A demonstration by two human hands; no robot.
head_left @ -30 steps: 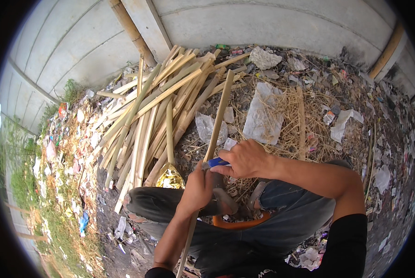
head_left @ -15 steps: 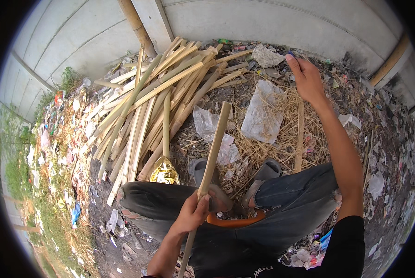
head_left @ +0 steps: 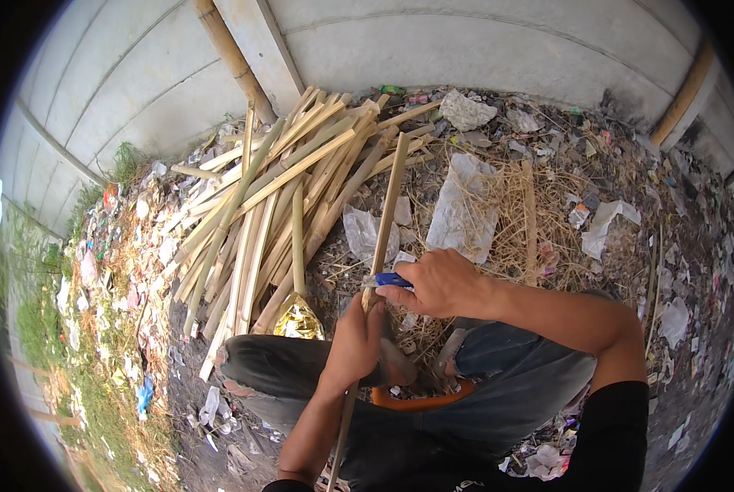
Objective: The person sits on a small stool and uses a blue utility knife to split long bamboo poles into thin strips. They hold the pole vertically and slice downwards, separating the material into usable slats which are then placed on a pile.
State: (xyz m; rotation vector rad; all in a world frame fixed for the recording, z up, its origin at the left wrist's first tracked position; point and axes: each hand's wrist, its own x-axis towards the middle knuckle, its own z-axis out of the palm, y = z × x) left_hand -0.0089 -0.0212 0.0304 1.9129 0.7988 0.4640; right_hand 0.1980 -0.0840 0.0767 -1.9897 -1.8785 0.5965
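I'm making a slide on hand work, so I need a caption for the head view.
The left hand grips a long strip; the right hand holds a blue tool across it.

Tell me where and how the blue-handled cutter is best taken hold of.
Probably by its blue handle, from the right, where the right hand holds it: the handle extends right, away from the grey blade end at the long, tan bamboo strip.
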